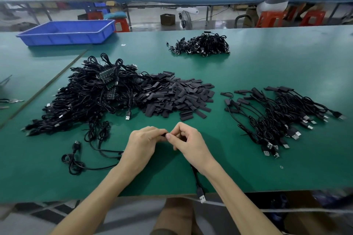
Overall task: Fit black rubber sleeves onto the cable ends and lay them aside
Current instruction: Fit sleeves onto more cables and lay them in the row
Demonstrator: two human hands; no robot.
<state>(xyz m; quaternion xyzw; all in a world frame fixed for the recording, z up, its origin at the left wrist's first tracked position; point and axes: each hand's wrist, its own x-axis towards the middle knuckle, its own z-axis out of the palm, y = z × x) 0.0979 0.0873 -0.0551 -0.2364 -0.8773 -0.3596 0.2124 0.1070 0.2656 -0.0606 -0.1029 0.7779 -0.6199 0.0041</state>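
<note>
The left hand (144, 144) and right hand (190, 144) pinch a small black piece (164, 135) between them above the green table (248, 168). It is mostly hidden in their grip, so sleeve or cable end is unclear.

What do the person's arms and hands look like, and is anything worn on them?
Both the left hand and the right hand are bare: no gloves, rings or watch show. The left forearm and the right forearm are also bare, with no sleeve visible up to the picture's lower edge.
</note>
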